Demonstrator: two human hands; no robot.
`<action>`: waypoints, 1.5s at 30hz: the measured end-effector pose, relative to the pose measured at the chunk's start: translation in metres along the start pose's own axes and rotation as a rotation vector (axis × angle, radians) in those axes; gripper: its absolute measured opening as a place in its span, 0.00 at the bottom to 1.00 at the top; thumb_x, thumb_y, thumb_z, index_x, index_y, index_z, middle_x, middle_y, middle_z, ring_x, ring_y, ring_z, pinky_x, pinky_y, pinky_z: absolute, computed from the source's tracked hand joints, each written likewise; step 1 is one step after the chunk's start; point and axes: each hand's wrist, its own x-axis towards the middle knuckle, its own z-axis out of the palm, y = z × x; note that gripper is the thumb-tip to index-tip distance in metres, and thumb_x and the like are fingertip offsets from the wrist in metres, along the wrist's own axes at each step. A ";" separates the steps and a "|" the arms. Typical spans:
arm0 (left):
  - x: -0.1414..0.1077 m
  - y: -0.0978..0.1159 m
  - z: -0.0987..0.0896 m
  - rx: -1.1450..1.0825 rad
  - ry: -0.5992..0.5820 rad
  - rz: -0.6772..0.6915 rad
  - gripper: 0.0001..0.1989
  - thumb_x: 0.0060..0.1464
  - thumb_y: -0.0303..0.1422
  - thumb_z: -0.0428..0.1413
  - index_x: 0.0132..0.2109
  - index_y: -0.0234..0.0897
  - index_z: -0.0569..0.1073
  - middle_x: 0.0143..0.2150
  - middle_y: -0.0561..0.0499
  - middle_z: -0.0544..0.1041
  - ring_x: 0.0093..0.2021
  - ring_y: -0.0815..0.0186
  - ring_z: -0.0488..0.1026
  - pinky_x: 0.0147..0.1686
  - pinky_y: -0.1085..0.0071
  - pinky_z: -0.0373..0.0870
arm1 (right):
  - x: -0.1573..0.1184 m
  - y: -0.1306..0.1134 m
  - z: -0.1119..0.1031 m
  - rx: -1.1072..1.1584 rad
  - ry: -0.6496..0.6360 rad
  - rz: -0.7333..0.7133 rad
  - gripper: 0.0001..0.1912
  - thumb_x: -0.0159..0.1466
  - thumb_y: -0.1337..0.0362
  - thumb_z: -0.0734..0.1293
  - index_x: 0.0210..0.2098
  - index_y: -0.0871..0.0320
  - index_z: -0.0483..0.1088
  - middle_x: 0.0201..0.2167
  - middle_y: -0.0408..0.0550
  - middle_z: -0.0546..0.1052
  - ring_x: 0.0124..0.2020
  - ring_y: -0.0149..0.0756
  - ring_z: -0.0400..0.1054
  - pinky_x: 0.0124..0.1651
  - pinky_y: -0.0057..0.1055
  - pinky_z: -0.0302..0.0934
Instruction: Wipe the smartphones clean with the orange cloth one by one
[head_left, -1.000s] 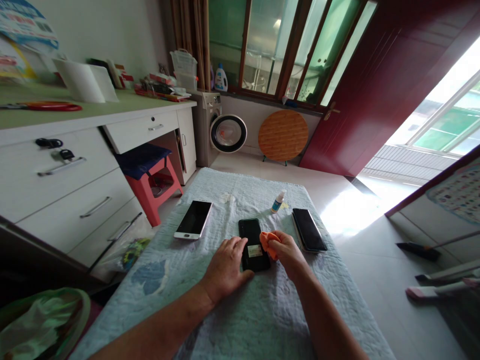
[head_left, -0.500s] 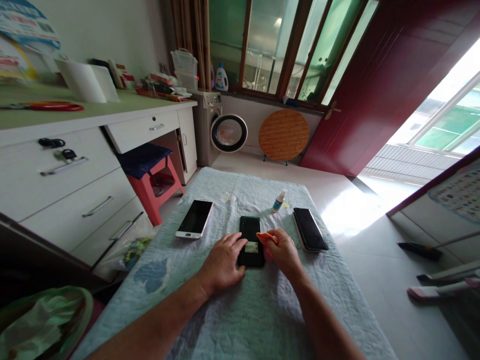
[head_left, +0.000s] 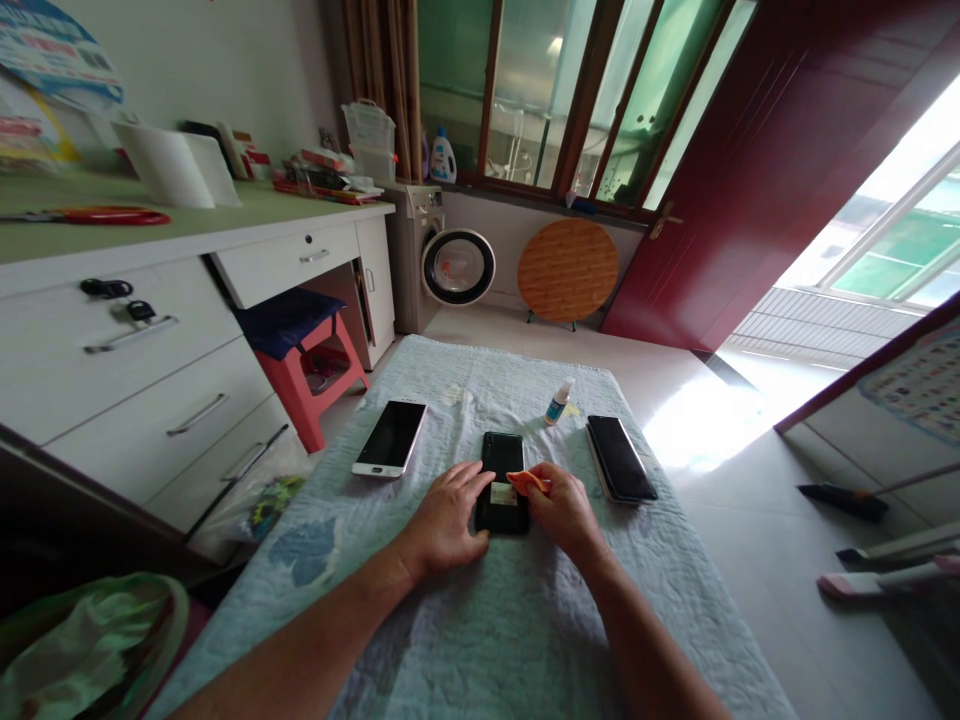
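Observation:
A black phone (head_left: pixel 502 457) with a pale label lies on the cloth-covered table (head_left: pixel 450 640). My left hand (head_left: pixel 448 512) rests along its left edge, fingers spread, fingertips on the phone. Pinched in my right hand (head_left: pixel 562 510) is an orange cloth (head_left: pixel 528 481), which is over the phone's right part beside the label. A white phone with a dark screen (head_left: pixel 391 438) lies to the left. On the right lies another dark phone (head_left: pixel 620 458), with a small spray bottle (head_left: pixel 558 402) standing behind and left of it.
A desk with drawers (head_left: pixel 285 235) runs along the left, with a red stool (head_left: pixel 304 370) under it. Beyond the table are a washing machine with its door open (head_left: pixel 457 266) and a round wooden board (head_left: pixel 568 270). A bin (head_left: pixel 176 625) stands at lower left.
My right hand has moved slightly left with the orange cloth, which now reaches further over the phone by the label. My left hand has barely moved.

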 end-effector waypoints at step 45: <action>0.000 0.002 -0.007 0.107 -0.108 -0.033 0.35 0.51 0.43 0.60 0.62 0.31 0.66 0.65 0.36 0.63 0.66 0.49 0.58 0.65 0.55 0.55 | -0.016 -0.028 -0.002 -0.251 -0.373 -0.325 0.17 0.61 0.74 0.63 0.41 0.49 0.78 0.37 0.43 0.71 0.35 0.28 0.68 0.41 0.23 0.58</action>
